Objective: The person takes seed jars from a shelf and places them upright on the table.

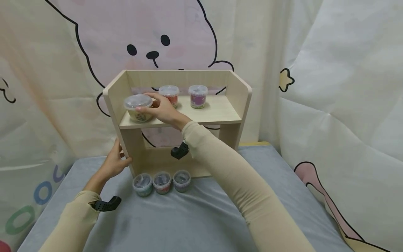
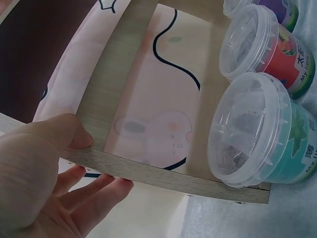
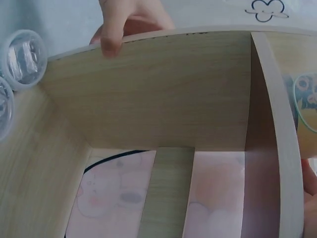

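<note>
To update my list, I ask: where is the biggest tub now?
In the head view, the biggest tub is at the left end of the upper shelf, held by the right hand, left of the red tub there.

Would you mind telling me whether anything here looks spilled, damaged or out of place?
Nothing stands out: the shelf unit stands upright, gripped by the left hand; three tubs in front and two tubs on the upper board stand upright; these and the larger tub in the right hand look lidded. No spill shows.
</note>
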`<state>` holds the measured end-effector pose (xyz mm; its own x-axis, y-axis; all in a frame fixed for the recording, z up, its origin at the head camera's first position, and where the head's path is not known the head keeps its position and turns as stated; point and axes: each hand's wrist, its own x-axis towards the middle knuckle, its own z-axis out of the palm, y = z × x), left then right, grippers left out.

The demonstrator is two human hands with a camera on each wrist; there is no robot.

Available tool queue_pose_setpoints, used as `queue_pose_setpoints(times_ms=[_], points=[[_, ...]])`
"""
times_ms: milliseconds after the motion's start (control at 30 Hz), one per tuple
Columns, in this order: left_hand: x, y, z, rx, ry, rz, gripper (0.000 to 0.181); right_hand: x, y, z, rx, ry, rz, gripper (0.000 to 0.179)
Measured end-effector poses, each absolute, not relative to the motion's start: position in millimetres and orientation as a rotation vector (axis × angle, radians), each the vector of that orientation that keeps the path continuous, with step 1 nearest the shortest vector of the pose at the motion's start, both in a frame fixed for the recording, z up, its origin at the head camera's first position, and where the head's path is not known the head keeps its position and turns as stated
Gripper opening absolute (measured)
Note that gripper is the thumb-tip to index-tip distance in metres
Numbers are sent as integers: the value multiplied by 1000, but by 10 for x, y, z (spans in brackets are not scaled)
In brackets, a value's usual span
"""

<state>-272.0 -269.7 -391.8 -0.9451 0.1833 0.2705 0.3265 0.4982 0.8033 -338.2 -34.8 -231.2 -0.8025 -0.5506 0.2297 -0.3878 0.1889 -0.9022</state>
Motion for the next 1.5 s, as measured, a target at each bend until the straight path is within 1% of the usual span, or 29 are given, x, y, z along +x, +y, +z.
queue_pose_setpoints(times_ms=[200,633,967,1167,1500], points=[[-2700,-2694,-3947,-435,-2590,-1466,102,-3316,-245,-2304,-913,2297,-1678,66],[-2661,-2772,-3981,-419,-2616,-1439,103,-3127,-10,-2294,-958,2174,-1759,65],[-2693,-2764,-3956,-440,-2589,-1425,101,-2918,326,-2240,-978,2133,-1751,66],[-2739,-2723,-3943,-438,-2590,-1427,103,-2831,600,-2360,-963,2177,-1741,66],[-2709,-2728,-3966,-419,-2597,-1420,106,-2802,987,-2660,-994,2223,-1704,67]])
